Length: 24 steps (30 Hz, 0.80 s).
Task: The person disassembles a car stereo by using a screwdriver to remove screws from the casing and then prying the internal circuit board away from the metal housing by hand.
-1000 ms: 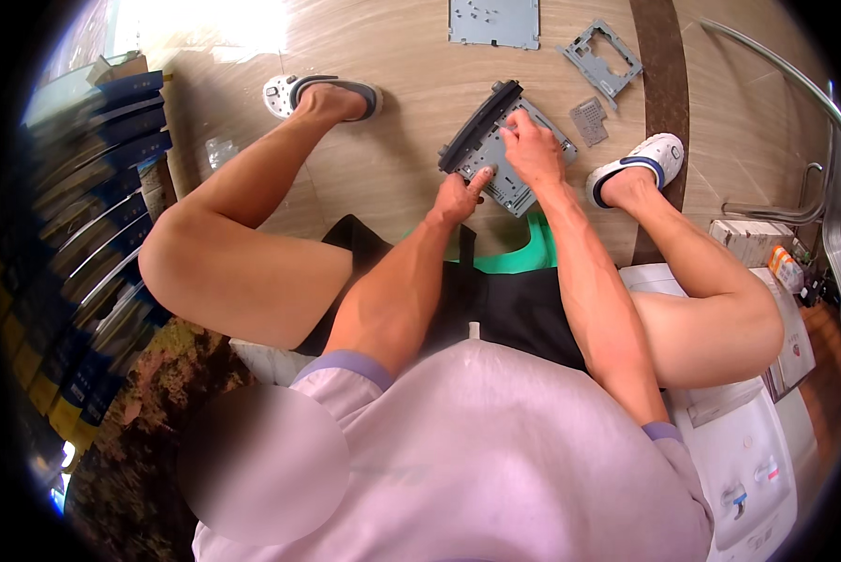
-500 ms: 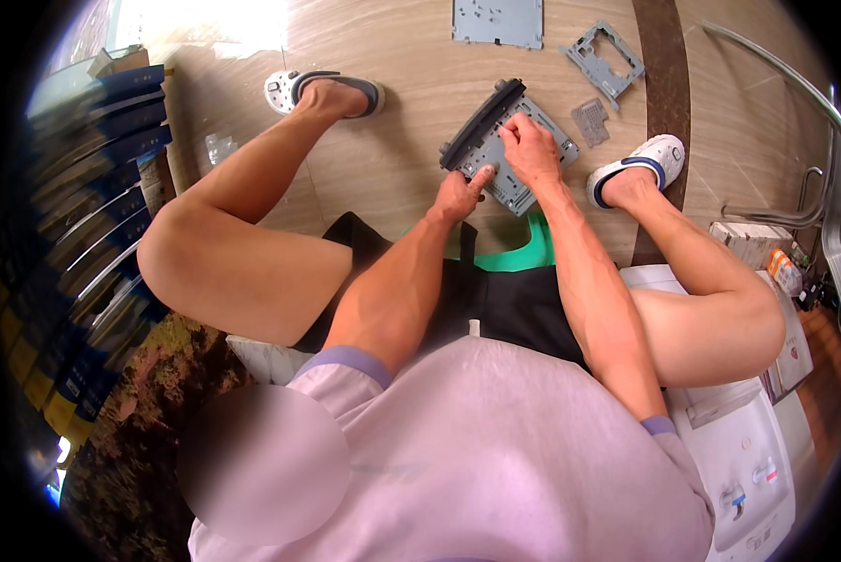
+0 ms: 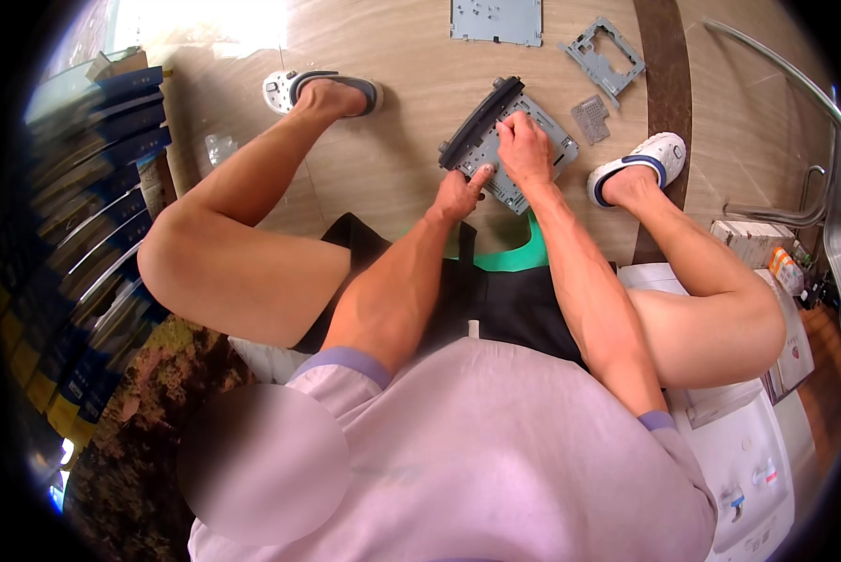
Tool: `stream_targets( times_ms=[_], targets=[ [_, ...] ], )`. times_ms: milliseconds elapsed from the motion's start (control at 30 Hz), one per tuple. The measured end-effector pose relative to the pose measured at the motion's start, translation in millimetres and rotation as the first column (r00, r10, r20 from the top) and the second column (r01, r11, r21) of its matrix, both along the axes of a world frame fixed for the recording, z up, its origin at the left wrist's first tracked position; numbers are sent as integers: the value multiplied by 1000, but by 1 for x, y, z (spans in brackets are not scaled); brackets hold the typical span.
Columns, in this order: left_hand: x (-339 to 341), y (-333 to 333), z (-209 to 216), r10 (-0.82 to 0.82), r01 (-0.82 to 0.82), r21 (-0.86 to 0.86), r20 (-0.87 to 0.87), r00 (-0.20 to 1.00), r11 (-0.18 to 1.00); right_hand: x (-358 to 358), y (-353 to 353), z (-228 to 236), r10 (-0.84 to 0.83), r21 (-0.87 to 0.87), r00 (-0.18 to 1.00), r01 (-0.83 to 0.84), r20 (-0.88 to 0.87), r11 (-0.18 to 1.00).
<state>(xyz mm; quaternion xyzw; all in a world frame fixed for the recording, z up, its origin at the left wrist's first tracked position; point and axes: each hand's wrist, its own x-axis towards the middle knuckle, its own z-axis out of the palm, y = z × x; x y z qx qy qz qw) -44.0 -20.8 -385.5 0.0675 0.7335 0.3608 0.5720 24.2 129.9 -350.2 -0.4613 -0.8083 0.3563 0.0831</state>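
Observation:
A car stereo with a grey metal chassis is tilted over the floor in front of me. Its long black front panel faces the upper left, with a knob at each end. My left hand grips the near corner, thumb on the top plate; its other fingers are partly hidden. Over the middle of the plate, my right hand is closed with its fingertips pinched together. Whatever sits between those fingertips is too small or hidden to name.
Beyond the stereo lie a flat grey metal cover, a grey bracket frame and a small perforated plate. Stacked boxes stand left. Metal rails curve along the right, and a green stool shows beneath me.
My right hand and forearm have shifted slightly to the left over the plate. The left hand and the stereo hold almost the same place.

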Motion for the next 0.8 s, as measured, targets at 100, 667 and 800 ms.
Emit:
stream_targets(
  times_ms=[100,667,800],
  targets=[
    [-4,0,2,-42,44,-61,30,999,997,-1,-2,-1,-17,-17,1000,17,9,1000],
    [2,-4,-5,-54,53,-69,-16,998,996,-14,15,9,-90,-113,995,94,42,989],
    [-1,-4,-11,-83,79,-91,-47,995,993,-24,22,23,-47,-149,990,67,134,987]
  ],
)
